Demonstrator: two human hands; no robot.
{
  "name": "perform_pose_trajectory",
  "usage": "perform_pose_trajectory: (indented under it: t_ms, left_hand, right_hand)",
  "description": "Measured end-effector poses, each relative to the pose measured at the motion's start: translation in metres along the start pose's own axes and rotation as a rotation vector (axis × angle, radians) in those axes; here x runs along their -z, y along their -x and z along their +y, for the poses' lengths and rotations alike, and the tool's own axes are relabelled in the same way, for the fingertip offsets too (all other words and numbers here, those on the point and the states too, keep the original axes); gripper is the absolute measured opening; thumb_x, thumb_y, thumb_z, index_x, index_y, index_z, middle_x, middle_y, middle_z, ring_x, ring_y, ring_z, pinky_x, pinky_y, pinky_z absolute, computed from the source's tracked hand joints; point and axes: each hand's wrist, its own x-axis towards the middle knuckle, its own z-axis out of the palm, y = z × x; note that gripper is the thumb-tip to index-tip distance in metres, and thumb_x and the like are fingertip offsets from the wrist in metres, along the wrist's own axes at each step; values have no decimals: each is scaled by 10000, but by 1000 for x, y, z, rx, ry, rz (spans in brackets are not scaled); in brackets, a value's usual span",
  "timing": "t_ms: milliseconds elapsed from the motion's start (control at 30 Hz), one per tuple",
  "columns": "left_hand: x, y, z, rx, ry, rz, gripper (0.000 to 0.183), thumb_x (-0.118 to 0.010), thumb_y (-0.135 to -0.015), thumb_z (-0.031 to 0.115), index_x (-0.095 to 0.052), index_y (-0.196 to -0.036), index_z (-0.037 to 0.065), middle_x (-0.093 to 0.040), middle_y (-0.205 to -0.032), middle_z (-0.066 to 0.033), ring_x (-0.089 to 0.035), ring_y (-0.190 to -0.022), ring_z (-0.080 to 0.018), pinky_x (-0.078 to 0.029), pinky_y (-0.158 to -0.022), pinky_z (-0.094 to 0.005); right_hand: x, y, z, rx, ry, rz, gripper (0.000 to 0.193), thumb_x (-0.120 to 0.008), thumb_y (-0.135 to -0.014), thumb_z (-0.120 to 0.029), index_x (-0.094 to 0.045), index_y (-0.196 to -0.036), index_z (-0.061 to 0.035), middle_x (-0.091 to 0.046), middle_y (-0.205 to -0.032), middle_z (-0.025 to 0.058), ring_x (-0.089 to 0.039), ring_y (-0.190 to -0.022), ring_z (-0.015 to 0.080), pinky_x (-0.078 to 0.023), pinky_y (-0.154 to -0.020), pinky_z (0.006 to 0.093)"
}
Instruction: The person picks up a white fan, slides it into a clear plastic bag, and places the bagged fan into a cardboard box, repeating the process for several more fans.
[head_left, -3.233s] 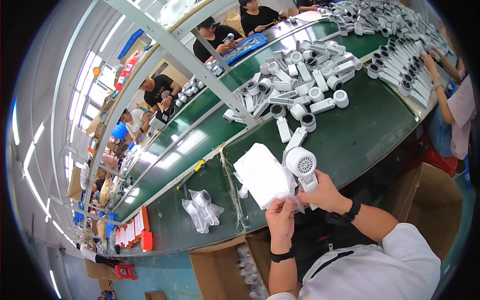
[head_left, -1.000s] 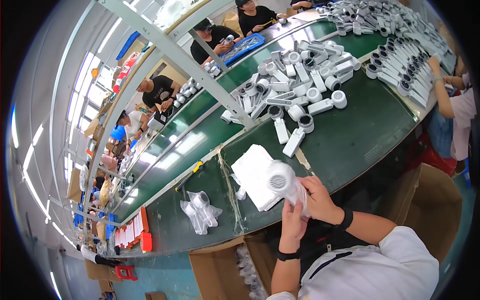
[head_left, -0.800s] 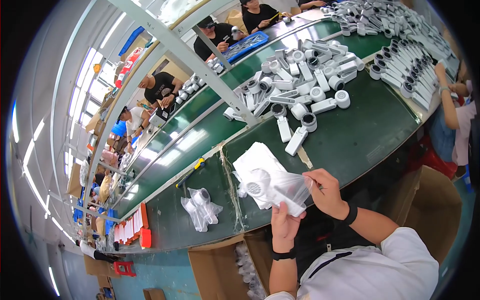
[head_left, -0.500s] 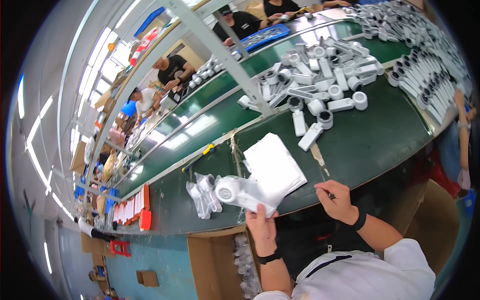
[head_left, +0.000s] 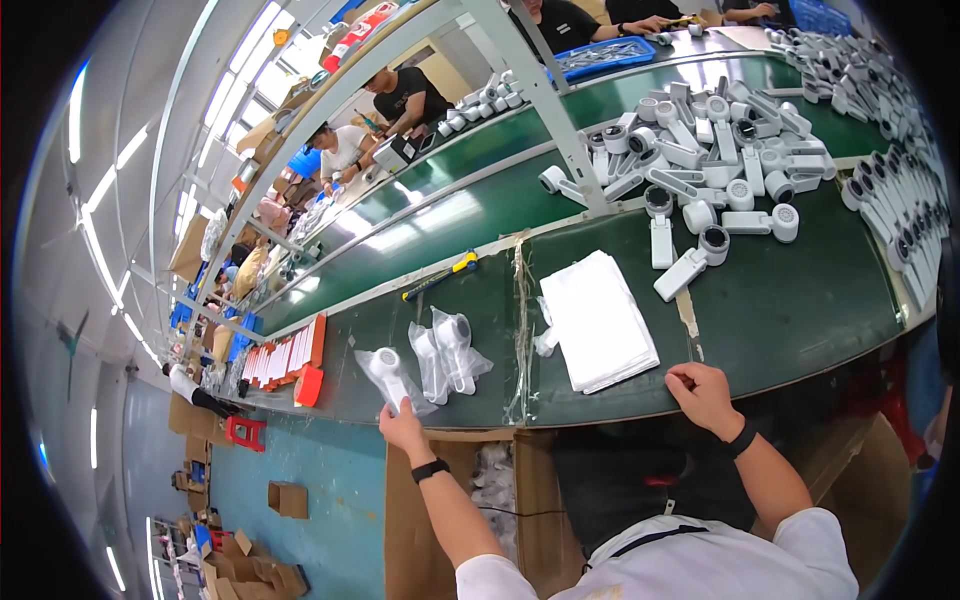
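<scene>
My left hand (head_left: 405, 428) is closed on the lower end of a bagged handheld fan (head_left: 388, 372), white with a round head, in a clear plastic bag at the bench's near edge. Two more bagged fans (head_left: 447, 352) lie just right of it. My right hand (head_left: 708, 400) is curled by the near edge, right of a stack of white plastic bags (head_left: 600, 320); whatever its fingers may hold is hidden. Beyond the stack lies a heap of unbagged white and grey handheld fans (head_left: 715, 160).
A yellow-handled cutter (head_left: 440, 275) lies behind the bagged fans. Orange-edged boxes (head_left: 285, 360) stand at the bench's left end. A metal upright (head_left: 570, 140) rises from the bench. Below the edge stands a cardboard carton (head_left: 540, 490) with bagged items. Several people work across the conveyor.
My left hand has carried the bagged fan leftward, from in front of the white bags to beside the other bagged fans. My right hand stays curled near the edge. The view has shifted.
</scene>
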Motion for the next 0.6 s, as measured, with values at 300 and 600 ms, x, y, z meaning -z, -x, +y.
perform_pose_trajectory:
  t_ms: [300,600]
  left_hand:
    - [-36,20,25,-127,-210,-101,435,-751,-756,238,-652,-1067,-50,-678,-934,-151,-632,-840,-289,-492,-800,-386]
    - [-79,168,98,-43,550,-568,186,-634,-919,149,-643,-983,-26,-618,-772,-25,-555,-654,-96,-453,-577,-237]
  right_hand:
    - [4,2,2,47,47,74,142,-677,-835,-142,-692,-876,-7,-677,-769,94,-626,-596,157,-489,-571,272]
    - [11,-15,-8,-100,-124,11,227,-675,-838,-220,-673,-984,-47,-681,-760,87,-658,-656,220,-513,-626,314]
